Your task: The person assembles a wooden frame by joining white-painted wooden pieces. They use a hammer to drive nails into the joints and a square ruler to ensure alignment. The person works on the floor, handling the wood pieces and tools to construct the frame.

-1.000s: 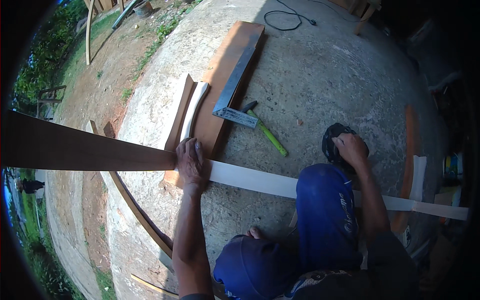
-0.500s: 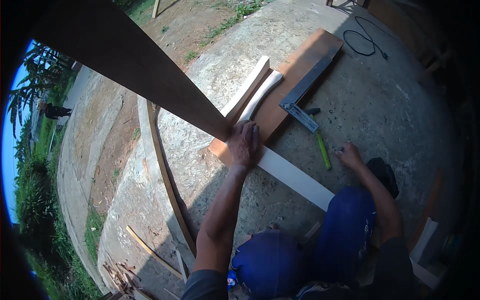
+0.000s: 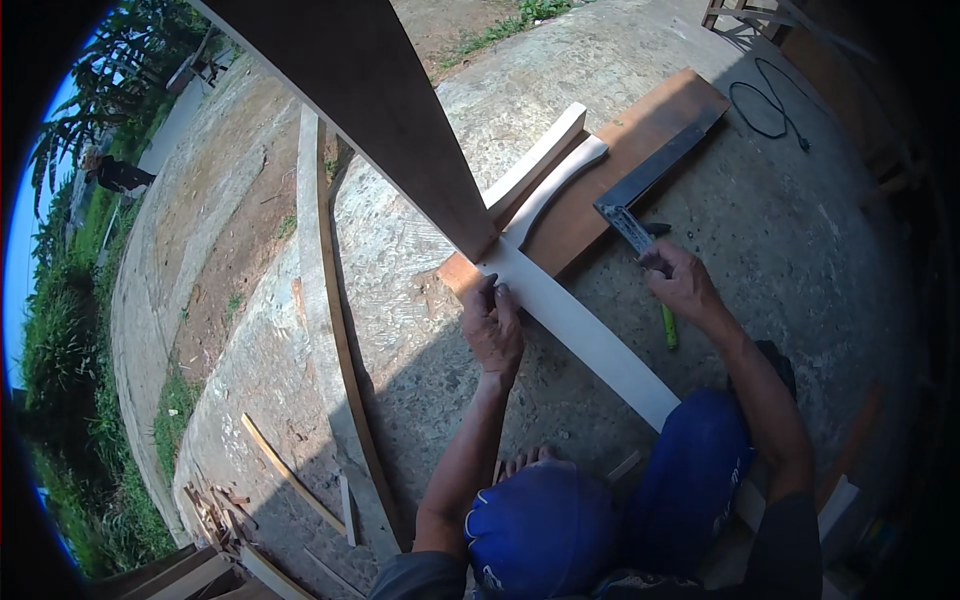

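My right hand [image 3: 687, 285] has its fingers closed on the pale metal stock of a try square [image 3: 628, 228], whose dark blade lies along a brown board [image 3: 590, 212]. Beneath that hand a hammer with a yellow-green handle [image 3: 670, 327] rests on the concrete. My left hand [image 3: 493, 335], fingers bent together, is at the near edge of a pale board [image 3: 590, 345]; whatever they pinch is hidden. That board runs from the brown board to my right knee. Just beyond my left fingers, a wide dark plank [image 3: 400, 130] rises from the joint, slanting up to the left.
Two pale shaped wood pieces, one straight-sided [image 3: 540, 150] and one curved [image 3: 560, 185], lie by the brown board. A long strip of wood [image 3: 335, 330] stretches along the left. A black cable [image 3: 765, 100] lies at the far right. Wood scraps [image 3: 220, 515] are at lower left.
My left hand has come off the joint, back toward me. My right hand has moved up and left from beside the hammer and taken hold of the square. The view has shifted.
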`<state>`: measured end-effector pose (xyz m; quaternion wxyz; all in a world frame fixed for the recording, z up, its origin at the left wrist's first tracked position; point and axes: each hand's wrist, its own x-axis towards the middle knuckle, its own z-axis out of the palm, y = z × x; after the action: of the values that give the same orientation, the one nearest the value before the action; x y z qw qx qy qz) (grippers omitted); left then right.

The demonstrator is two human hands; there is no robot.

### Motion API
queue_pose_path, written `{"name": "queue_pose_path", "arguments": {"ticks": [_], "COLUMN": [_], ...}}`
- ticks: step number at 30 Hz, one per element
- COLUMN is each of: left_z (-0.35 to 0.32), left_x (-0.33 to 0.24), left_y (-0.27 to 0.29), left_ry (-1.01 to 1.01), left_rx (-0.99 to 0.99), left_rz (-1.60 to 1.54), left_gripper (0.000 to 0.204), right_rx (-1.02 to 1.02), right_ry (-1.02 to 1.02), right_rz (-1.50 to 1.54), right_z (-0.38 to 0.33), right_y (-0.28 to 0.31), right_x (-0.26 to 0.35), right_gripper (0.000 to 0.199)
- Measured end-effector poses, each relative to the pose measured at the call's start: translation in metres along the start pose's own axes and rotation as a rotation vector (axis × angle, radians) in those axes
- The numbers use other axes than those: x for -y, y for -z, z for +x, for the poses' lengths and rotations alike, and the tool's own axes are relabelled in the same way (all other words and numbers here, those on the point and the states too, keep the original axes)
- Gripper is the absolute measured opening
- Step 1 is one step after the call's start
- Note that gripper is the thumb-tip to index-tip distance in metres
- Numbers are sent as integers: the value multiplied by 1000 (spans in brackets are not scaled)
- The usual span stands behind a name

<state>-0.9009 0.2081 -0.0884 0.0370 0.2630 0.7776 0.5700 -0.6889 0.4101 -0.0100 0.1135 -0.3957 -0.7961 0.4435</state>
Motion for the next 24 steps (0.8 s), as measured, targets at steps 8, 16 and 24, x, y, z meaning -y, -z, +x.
{"name": "queue_pose_path", "arguments": {"ticks": [8,16,24], "left_z": [31,29,36], "left_x": [0,10,3], "left_y": [-12,-17,-20], "left_ry": [140,104,-2], "left_rx": [65,59,-29], "left_rz": [56,51,159], "left_gripper": [22,26,19], "right_rx": [137,-215,-426], "right_ry": [4,242,467], "right_rz": [541,421,65], "right_z": [77,94,87], "right_y": [-114,-179,-190], "right_x": [88,70,71], "right_gripper": [23,19,13]}}
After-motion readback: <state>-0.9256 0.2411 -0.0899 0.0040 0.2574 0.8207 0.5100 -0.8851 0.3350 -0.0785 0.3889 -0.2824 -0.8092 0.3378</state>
